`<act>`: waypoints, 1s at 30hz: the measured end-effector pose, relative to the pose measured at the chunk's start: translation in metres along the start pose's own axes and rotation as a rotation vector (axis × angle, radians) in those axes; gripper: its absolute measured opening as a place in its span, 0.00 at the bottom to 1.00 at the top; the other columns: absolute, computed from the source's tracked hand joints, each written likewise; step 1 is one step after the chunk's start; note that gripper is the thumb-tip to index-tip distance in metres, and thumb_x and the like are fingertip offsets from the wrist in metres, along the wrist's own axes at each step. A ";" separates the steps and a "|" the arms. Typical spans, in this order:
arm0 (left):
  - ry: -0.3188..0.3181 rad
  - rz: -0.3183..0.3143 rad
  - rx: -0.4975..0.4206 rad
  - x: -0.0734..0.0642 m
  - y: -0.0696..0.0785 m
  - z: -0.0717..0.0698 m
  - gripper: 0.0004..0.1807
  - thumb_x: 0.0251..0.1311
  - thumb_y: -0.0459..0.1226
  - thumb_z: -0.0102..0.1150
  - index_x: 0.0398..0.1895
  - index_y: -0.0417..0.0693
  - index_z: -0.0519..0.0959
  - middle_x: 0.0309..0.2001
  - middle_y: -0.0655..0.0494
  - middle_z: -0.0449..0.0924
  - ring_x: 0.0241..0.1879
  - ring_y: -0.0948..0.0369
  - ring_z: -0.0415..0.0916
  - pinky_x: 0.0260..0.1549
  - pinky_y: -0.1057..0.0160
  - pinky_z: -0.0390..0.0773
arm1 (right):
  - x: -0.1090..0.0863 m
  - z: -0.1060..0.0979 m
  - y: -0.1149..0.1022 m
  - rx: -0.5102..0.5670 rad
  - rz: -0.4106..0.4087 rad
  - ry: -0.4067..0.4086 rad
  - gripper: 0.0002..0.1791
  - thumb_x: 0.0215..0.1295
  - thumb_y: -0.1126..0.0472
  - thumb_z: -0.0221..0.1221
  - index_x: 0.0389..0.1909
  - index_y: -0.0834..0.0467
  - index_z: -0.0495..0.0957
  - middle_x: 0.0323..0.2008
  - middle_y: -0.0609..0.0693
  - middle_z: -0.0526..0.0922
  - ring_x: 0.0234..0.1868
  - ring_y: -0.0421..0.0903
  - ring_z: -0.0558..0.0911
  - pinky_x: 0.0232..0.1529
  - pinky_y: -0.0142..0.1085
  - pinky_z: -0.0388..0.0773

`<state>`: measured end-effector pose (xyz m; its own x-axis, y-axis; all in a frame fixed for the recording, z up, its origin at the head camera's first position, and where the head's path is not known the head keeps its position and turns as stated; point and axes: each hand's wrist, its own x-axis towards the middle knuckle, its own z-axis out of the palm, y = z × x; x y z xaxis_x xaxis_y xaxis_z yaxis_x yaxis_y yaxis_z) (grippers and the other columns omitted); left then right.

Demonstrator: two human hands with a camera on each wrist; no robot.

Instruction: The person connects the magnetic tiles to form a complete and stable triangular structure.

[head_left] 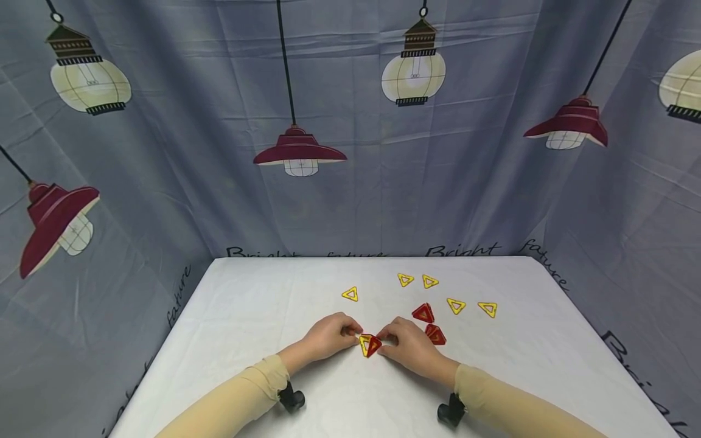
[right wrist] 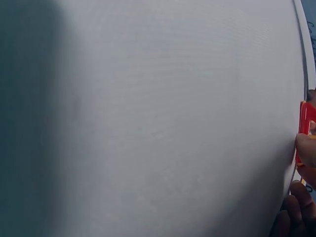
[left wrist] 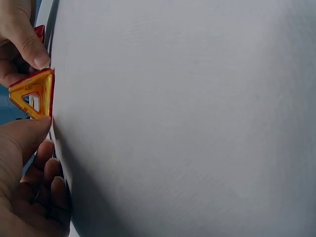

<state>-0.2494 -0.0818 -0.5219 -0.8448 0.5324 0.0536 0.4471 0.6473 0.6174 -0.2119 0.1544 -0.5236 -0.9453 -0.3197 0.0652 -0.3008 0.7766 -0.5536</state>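
Between the two hands, at the middle front of the table, is a small pyramid of triangular magnetic tiles (head_left: 370, 345), with a yellow face toward the left and a red one toward the right. My left hand (head_left: 330, 336) pinches its left side; the left wrist view shows the thumb at a lower corner of a yellow tile (left wrist: 25, 95). From the other side my right hand (head_left: 412, 347) grips the red part, thumb and fingers at its edge. In the right wrist view only the red edge (right wrist: 307, 116) and some fingers show at the right border.
Two red tile pyramids (head_left: 423, 312) stand just beyond the right hand, one close behind the other. Several loose yellow triangle tiles (head_left: 456, 305) lie farther back on the white table (head_left: 263, 286). A grey curtain (head_left: 350, 207) printed with lamps surrounds the table's back and sides.
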 end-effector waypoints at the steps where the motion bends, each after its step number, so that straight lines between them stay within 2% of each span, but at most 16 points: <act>1: 0.007 0.000 -0.003 0.000 0.000 -0.001 0.08 0.60 0.37 0.70 0.43 0.52 0.88 0.35 0.66 0.79 0.34 0.71 0.73 0.36 0.66 0.75 | 0.000 0.000 0.000 -0.002 -0.007 0.004 0.12 0.57 0.54 0.76 0.41 0.49 0.88 0.35 0.38 0.77 0.36 0.38 0.73 0.39 0.35 0.76; 7: 0.113 -0.037 0.043 0.007 -0.003 -0.013 0.09 0.65 0.40 0.68 0.47 0.51 0.88 0.39 0.63 0.81 0.37 0.65 0.74 0.38 0.62 0.76 | -0.002 0.002 0.002 -0.020 -0.030 0.046 0.09 0.57 0.54 0.76 0.36 0.46 0.87 0.35 0.36 0.78 0.38 0.37 0.73 0.41 0.37 0.76; 12: 0.197 -0.092 0.103 0.019 -0.007 -0.023 0.14 0.64 0.42 0.68 0.52 0.49 0.87 0.52 0.53 0.82 0.51 0.53 0.76 0.52 0.51 0.75 | -0.002 0.003 0.002 -0.036 -0.037 0.066 0.09 0.56 0.53 0.76 0.35 0.45 0.87 0.35 0.35 0.78 0.39 0.37 0.73 0.42 0.37 0.76; 16: 0.208 -0.149 0.113 0.029 -0.011 -0.026 0.18 0.65 0.43 0.68 0.55 0.47 0.85 0.58 0.47 0.80 0.59 0.46 0.73 0.61 0.46 0.71 | 0.000 0.004 0.002 -0.051 -0.022 0.048 0.09 0.56 0.52 0.76 0.35 0.44 0.86 0.34 0.34 0.78 0.39 0.37 0.73 0.42 0.36 0.76; 20: 0.212 -0.189 0.140 0.039 -0.013 -0.024 0.22 0.64 0.45 0.68 0.58 0.46 0.84 0.61 0.45 0.78 0.61 0.45 0.72 0.61 0.45 0.70 | 0.001 0.003 0.002 -0.052 -0.013 0.035 0.09 0.56 0.51 0.76 0.35 0.44 0.86 0.34 0.34 0.77 0.39 0.38 0.72 0.42 0.37 0.76; 24: 0.224 -0.212 0.152 0.046 -0.013 -0.021 0.25 0.62 0.46 0.70 0.59 0.45 0.83 0.60 0.44 0.78 0.61 0.44 0.71 0.60 0.45 0.71 | 0.002 0.003 0.002 -0.049 -0.008 0.019 0.09 0.56 0.51 0.76 0.35 0.43 0.85 0.35 0.34 0.77 0.40 0.39 0.72 0.43 0.39 0.75; 30: 0.227 -0.204 0.203 0.056 -0.013 -0.018 0.27 0.62 0.47 0.70 0.61 0.45 0.82 0.61 0.46 0.79 0.61 0.45 0.72 0.61 0.46 0.71 | 0.003 0.001 0.002 -0.045 -0.001 0.011 0.10 0.56 0.51 0.76 0.34 0.42 0.84 0.35 0.34 0.77 0.40 0.39 0.73 0.44 0.40 0.75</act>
<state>-0.3077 -0.0698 -0.5127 -0.9561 0.2613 0.1328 0.2929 0.8348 0.4661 -0.2149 0.1543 -0.5256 -0.9462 -0.3147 0.0750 -0.3070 0.8002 -0.5152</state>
